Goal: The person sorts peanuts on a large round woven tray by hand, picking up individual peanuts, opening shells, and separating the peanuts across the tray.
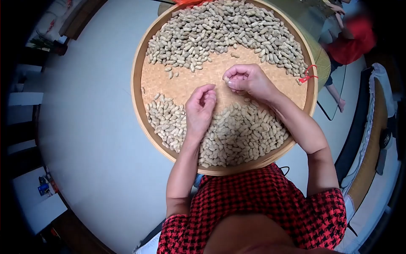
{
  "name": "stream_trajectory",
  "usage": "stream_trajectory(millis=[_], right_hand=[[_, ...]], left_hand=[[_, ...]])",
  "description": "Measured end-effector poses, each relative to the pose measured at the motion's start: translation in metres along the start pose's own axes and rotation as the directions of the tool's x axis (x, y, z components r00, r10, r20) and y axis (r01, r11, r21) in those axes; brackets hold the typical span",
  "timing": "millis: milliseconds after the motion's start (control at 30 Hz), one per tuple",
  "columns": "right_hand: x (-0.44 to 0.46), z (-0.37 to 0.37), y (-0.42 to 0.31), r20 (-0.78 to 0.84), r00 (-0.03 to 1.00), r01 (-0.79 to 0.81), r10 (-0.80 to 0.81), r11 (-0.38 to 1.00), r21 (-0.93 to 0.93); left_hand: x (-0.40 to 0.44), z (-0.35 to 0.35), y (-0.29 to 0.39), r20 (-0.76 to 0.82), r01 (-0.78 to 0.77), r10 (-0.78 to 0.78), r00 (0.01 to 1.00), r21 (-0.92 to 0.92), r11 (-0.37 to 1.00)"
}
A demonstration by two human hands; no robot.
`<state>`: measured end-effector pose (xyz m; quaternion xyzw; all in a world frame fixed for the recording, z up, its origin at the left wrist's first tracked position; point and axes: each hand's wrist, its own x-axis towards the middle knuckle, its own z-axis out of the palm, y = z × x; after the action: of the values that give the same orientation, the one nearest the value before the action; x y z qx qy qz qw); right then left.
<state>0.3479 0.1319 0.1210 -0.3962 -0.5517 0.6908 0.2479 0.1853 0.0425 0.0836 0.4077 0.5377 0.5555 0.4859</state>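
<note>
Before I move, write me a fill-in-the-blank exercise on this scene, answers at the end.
Peanuts lie on a woven tray whose shape is ____.
One peanut is pinched in the fingers of your ____ hand.
The string at the tray's edge is coloured ____.
Your checked shirt is red and ____.

Missing words: round; right; red; black.

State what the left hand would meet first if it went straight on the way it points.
Probably the far heap of peanuts, beyond a bare stretch of the tray. Height of the left hand is unclear, so it might brush the tray first.
</note>
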Motion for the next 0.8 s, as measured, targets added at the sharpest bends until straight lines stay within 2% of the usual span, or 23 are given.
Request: stream_trajectory(millis=[67, 100, 167, 233, 300, 333, 367, 433, 467, 533, 567, 600, 700, 800], right_hand=[[-0.004, -0.002, 0.01, 0.06, 0.991, 0.122, -0.117, 0.989, -0.088], [-0.007, -0.001, 0.015, 0.053, 0.992, 0.122, -0.118, 0.988, -0.092], [-0.014, 0.008, 0.022, 0.11, 0.966, 0.253, -0.234, 0.94, -0.229], [-0.019, 0.013, 0.022, 0.137, 0.969, 0.232, -0.207, 0.951, -0.202], [-0.019, 0.017, 0.021, 0.362, 0.864, 0.483, -0.351, 0.782, -0.395], [-0.021, 0.021, 0.018, 0.432, 0.873, 0.414, -0.228, 0.814, -0.408], [-0.018, 0.024, 0.012, 0.439, 0.869, 0.42, -0.229, 0.81, -0.409], [-0.006, 0.027, -0.001, 0.514, 0.852, 0.44, -0.105, 0.676, -0.591], [0.012, 0.02, 0.019, 0.448, 0.804, 0.59, -0.39, 0.617, -0.521], [0.045, 0.012, 0.006, 0.258, 0.844, 0.481, -0.471, 0.449, -0.753], [0.065, 0.006, 0.007, 0.175, 0.761, 0.491, -0.625, 0.379, -0.784], [0.081, 0.002, 0.004, 0.114, 0.705, 0.443, -0.7, 0.309, -0.841], [0.104, 0.0, 0.002, 0.014, 0.715, 0.208, -0.699, 0.193, -0.959], [0.108, 0.004, 0.01, 0.015, 0.663, 0.173, -0.748, 0.134, -0.976]], left_hand=[[0.0, -0.008, -0.006, -0.027, -0.01, 0.011, 1.0, 0.034, 0.999], [0.0, -0.012, -0.007, -0.064, -0.023, 0.027, 0.998, 0.068, 0.997], [0.0, -0.019, -0.005, -0.114, -0.052, 0.064, 0.991, 0.11, 0.993], [0.0, -0.027, -0.005, -0.156, -0.036, 0.048, 0.987, 0.076, 0.996], [0.0, -0.032, -0.006, -0.184, -0.038, 0.046, 0.982, 0.047, 0.998], [-0.001, -0.034, -0.008, -0.2, -0.034, 0.037, 0.979, 0.017, 0.999], [-0.001, -0.036, -0.01, -0.207, -0.039, 0.042, 0.978, 0.017, 0.999], [0.0, -0.036, -0.014, -0.205, -0.038, 0.049, 0.978, 0.056, 0.998], [-0.001, -0.035, -0.017, -0.213, -0.043, 0.056, 0.975, 0.061, 0.997], [-0.001, -0.034, -0.019, -0.212, -0.043, 0.065, 0.975, 0.107, 0.993], [-0.001, -0.033, -0.018, -0.207, -0.034, 0.066, 0.976, 0.154, 0.988], [0.0, -0.032, -0.017, -0.201, -0.042, 0.072, 0.977, 0.146, 0.988], [0.001, -0.028, -0.016, -0.213, -0.067, 0.09, 0.973, 0.11, 0.992], [0.003, -0.029, -0.015, -0.208, -0.098, 0.12, 0.971, 0.113, 0.989]])
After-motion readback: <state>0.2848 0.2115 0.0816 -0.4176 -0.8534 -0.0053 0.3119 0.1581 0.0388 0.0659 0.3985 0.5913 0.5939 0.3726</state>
